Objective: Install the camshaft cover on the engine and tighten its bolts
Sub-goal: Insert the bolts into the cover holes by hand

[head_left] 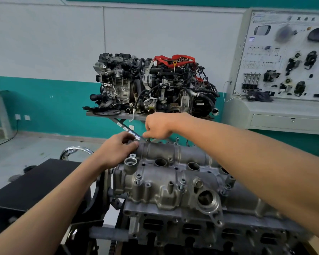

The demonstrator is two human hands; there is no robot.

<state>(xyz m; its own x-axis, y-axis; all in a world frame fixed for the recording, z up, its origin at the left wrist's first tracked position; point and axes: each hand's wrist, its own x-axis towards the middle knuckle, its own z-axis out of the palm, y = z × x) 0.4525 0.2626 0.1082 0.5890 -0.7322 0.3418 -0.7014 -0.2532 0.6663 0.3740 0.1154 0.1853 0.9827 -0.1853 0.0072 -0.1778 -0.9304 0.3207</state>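
Note:
The grey metal camshaft cover lies on top of the engine in front of me. Several bolts stand in its holes along the near and far edges. My left hand rests on the cover's far left corner, fingers curled over its edge. My right hand reaches over the far edge and pinches a small bolt with thumb and forefinger, pointing down at a hole there. The bolt is mostly hidden by the fingers.
A black box stands to the left of the engine. Behind, two complete engines sit on a grey stand. A white training panel with car parts fills the right wall. A chrome ring shows at the left.

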